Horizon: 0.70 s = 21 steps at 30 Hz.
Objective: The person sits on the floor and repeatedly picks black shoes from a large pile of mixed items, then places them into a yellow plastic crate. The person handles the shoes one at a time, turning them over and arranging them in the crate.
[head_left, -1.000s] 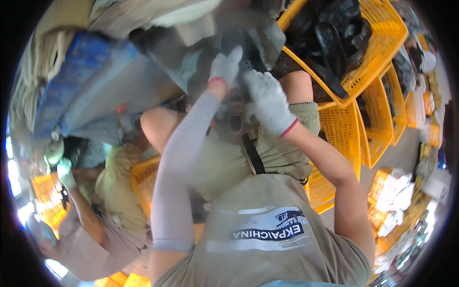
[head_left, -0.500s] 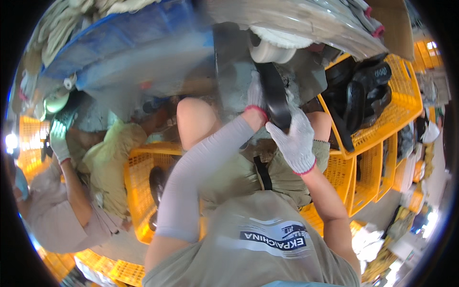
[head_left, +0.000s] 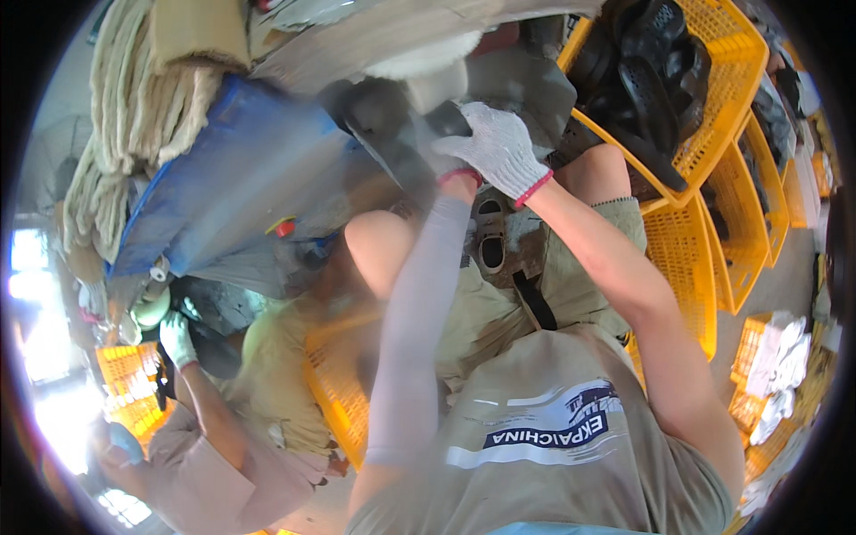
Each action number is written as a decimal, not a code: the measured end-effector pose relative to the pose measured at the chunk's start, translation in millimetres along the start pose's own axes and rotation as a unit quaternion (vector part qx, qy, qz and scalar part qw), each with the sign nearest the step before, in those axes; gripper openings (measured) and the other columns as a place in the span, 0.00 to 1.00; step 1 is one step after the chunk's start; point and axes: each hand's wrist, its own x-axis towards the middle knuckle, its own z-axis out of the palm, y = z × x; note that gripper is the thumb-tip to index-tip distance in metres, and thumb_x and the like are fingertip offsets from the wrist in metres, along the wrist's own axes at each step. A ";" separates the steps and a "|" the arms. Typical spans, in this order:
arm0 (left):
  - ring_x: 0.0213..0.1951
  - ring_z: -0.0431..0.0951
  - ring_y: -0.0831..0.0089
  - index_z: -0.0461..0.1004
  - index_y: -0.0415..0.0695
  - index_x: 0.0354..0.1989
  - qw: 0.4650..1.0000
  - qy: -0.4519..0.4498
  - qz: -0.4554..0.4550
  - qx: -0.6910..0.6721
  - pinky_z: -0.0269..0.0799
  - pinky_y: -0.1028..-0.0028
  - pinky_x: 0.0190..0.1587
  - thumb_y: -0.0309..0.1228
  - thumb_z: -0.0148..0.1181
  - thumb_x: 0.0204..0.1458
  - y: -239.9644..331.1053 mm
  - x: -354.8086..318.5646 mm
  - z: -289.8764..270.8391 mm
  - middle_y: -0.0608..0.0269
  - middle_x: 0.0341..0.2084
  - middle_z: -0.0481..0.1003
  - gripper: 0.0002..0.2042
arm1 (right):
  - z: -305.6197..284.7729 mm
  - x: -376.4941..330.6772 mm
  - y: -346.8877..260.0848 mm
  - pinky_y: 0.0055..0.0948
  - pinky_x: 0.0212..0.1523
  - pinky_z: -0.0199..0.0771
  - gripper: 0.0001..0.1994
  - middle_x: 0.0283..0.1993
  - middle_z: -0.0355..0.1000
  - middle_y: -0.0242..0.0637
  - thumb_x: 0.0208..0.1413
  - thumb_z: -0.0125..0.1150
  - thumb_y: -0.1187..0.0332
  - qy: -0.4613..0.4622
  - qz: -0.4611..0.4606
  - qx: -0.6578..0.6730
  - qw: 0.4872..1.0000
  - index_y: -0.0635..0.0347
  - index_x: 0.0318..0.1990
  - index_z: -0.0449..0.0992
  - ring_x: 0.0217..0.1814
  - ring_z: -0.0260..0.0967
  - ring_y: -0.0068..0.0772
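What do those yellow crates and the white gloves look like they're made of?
The yellow crates look like moulded plastic: even glossy colour and a regular lattice of holes in the walls. The glove on the right hand looks like knitted cotton, matte and finely ribbed, with a red-edged cuff. The left hand is blurred; its glove seems alike.

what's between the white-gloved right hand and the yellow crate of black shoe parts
In the head view, no separate object: the white knit-gloved right hand sits just left of the yellow plastic lattice crate of black shoe parts, with only blurred grey background between.

The left hand (head_left: 450,169) is mostly hidden behind the right hand (head_left: 499,147). The dark object (head_left: 392,125) they touch is blurred, so its kind is unclear.
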 end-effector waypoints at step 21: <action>0.47 0.84 0.65 0.82 0.43 0.53 0.961 -0.048 0.062 0.264 0.82 0.66 0.52 0.40 0.55 0.69 9.7 79.0 -40.9 0.57 0.46 0.83 0.16 | -27.3 8.0 -25.1 0.49 0.67 0.73 0.30 0.59 0.78 0.57 0.48 0.73 0.55 -0.139 0.184 0.107 0.967 0.61 0.58 0.82 0.65 0.73 0.63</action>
